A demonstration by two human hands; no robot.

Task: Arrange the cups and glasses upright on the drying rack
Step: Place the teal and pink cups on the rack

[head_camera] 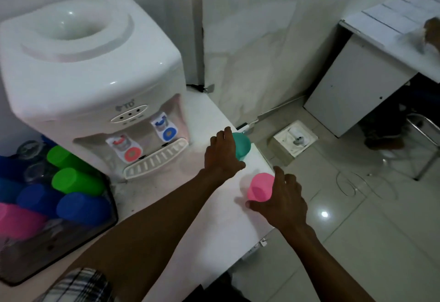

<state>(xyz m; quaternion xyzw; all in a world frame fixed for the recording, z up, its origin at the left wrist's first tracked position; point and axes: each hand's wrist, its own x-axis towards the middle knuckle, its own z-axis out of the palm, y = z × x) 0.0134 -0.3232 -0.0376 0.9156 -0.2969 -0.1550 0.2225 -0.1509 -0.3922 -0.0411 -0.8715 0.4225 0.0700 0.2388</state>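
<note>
My left hand wraps the teal cup at the counter's far edge; right hand curls around the pink cup, fingers spread, not clamped. Rack tray sits far left. Close firmly, lift straight, avoid the counter edge.

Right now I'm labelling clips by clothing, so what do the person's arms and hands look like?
Both forearms are bare, and the left hand and right hand wear no gloves; no rings or watch show. A black-and-white checked sleeve shows at the left upper arm.
</note>
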